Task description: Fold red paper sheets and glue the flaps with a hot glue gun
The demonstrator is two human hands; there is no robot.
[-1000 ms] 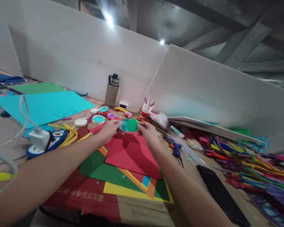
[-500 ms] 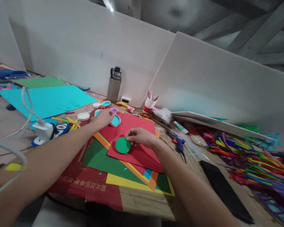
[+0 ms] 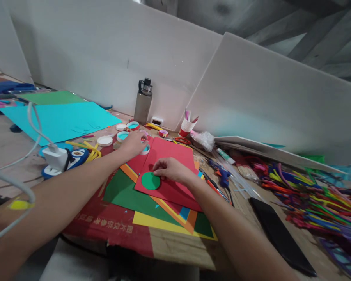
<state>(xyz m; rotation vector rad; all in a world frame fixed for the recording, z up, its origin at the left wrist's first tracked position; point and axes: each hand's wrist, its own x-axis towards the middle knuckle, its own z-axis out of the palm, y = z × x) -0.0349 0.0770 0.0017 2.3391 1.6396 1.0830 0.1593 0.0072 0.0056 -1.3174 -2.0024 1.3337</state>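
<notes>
My right hand pinches the upper right edge of a green paper circle between thumb and fingers. The circle lies flat or just above a red paper sheet; I cannot tell which. Farther back on the left, my left hand reaches over a small round tub with turquoise inside, its fingers bent and a little apart. The hand covers most of that tub, and I see nothing held. Beside it stand another turquoise-filled tub and a white lid.
Under the red sheet lie green, orange and yellow papers. A bottle and a paper cup of pens stand by the wall. On the right are a blue glue gun, a black phone-like slab and colourful pipe cleaners. A power strip lies left.
My left hand has moved slightly right and now covers more of the turquoise tub. The green circle has tipped flatter towards the red sheet, still in my right hand. The view has shifted a little.
</notes>
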